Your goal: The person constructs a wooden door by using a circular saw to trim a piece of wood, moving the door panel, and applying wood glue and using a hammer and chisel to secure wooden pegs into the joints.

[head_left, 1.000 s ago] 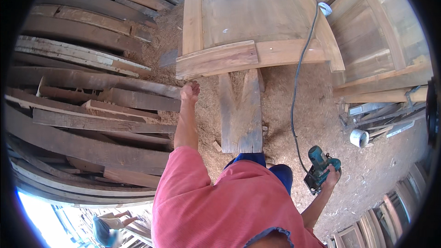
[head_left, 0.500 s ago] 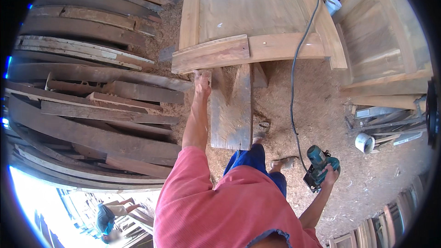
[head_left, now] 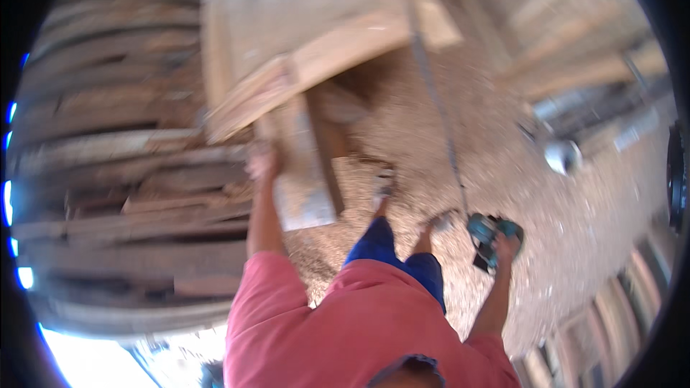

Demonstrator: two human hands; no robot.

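My right hand point(head_left: 507, 245) is wrapped round the handle of a teal corded power tool point(head_left: 483, 231), held low at my right side. Its exact kind is too blurred to make out. My left hand point(head_left: 263, 161) is smeared by motion, beside the left edge of an upright-grained wooden support plank point(head_left: 305, 190). Its fingers do not show clearly. Just above it, a short board point(head_left: 251, 97) lies along the near edge of a large wooden panel point(head_left: 309, 0). A dark cord point(head_left: 435, 93) runs from the tool up across the panel's right side.
Long planks point(head_left: 129, 172) are stacked along the left. To the right are another framed panel point(head_left: 560, 21), a white bucket point(head_left: 563, 157) and scrap pieces. Wood shavings cover the floor point(head_left: 517, 172). More boards point(head_left: 596, 330) stand at the lower right.
The whole view has swung and blurred, so the panel and plank now appear further left and tilted. My left hand appears lower relative to the short board. The tool stays in my right hand.
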